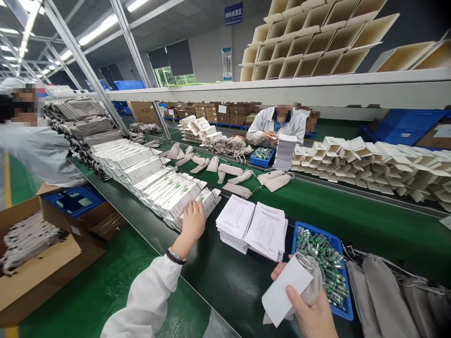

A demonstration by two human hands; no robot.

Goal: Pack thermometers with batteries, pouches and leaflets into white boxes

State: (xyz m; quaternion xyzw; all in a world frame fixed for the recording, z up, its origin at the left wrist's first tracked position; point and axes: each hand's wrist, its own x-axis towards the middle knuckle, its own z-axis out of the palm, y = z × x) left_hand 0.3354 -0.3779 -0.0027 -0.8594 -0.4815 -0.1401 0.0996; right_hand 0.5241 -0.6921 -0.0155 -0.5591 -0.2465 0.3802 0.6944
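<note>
My left hand (193,219) curls over a narrow white carton (208,201) at the near end of a long row, its fingertips on the top. Part of the grip is hidden behind the hand. In my right hand (313,307) are a white folded leaflet (287,291) and a grey drawstring pouch (312,286), the thumb pressed on the paper. Between the hands lie two stacks of printed instruction leaflets (266,227). A blue tray (295,234) of small green-and-silver batteries (322,253) sits just beyond my right hand.
Grey pouches (382,291) lie at right, and more (236,176) on the green belt (317,197). Open white cartons (352,159) are piled opposite, near a seated co-worker (278,124). Another person (38,145) stands left. A shelf (299,91) spans overhead; a cardboard box (42,263) stands lower left.
</note>
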